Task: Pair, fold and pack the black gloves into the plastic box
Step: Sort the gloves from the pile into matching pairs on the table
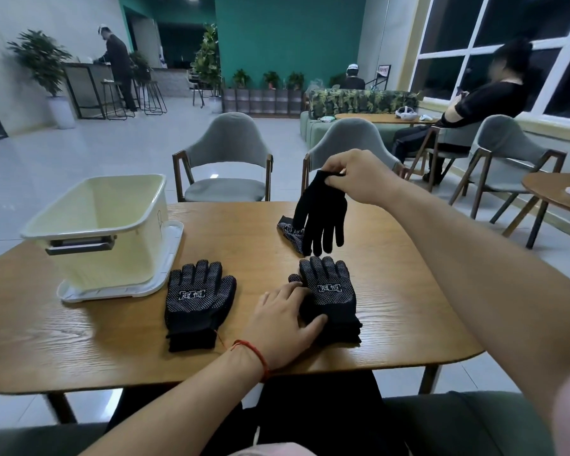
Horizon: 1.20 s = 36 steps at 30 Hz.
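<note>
my right hand [352,174] is raised over the far side of the rounded light-brown wooden table [79,340]. its thumb and fingertips are pinched on the cuff of a plain black knit glove [323,218]. that glove hangs fingers-down, and i cannot tell whether its tips touch the wood. behind its fingers another black glove with white dots [290,233] lies flat on the table, partly hidden by the hanging one.

my left hand [287,327] lies low near the table's near edge, fingers loose and nearly straight, gripping nothing. the fingers rest on the left edge of a black glove with white grip dots and a white printed label [329,297], and my thumb lies against its cuff end. this glove lies dotted side up, fingers pointing away from me, on top of more black fabric. i cannot tell how many gloves are under it. a thin red string bracelet [254,352] circles my left wrist.

to the left of my left hand, apart from it, a second dotted black glove with the same label [196,301] tops another small pile, fingers also pointing away. just beside it, on the table's left part, stands the cream rectangular plastic box [102,225] with a grey handle. the box is open on top and rests on a white plastic lid [175,255].

across the table stand two grey padded chairs with wooden frames [226,156].
</note>
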Tool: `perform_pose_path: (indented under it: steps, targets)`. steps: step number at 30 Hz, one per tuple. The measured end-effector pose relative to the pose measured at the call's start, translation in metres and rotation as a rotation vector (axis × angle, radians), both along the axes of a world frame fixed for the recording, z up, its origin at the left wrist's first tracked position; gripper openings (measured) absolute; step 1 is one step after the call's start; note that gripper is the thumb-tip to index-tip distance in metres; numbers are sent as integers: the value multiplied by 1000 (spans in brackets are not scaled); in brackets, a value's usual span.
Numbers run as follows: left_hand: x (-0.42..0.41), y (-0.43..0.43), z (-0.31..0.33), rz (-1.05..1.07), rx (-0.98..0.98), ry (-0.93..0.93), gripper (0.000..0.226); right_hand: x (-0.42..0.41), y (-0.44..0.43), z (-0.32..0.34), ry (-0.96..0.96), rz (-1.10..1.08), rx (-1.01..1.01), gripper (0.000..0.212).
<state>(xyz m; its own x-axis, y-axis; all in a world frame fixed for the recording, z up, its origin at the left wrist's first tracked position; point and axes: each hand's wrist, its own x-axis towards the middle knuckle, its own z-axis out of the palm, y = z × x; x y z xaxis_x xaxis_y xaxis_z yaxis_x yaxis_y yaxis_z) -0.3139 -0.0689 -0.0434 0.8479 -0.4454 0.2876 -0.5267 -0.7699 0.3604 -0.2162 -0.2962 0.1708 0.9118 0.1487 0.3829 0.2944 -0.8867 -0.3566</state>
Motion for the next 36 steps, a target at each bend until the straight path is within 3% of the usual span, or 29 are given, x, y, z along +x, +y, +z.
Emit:
perform_pose_path:
  steps: [10,21,26,36]
  targets:
    - [-1,1,1,11,0,-11,65,-55,18,-48,40,-2,-97,22]
    - [4,-2,-5,9,12,-33,66,-137,34,-172,-49,26,35,25]
    - [5,-2,-5,-1,-1,-41,61,-141,32,-208,-70,36,127,41]
    - [6,-2,4,-4,36,119,90,-148,35,-217,-126,-20,162,33]
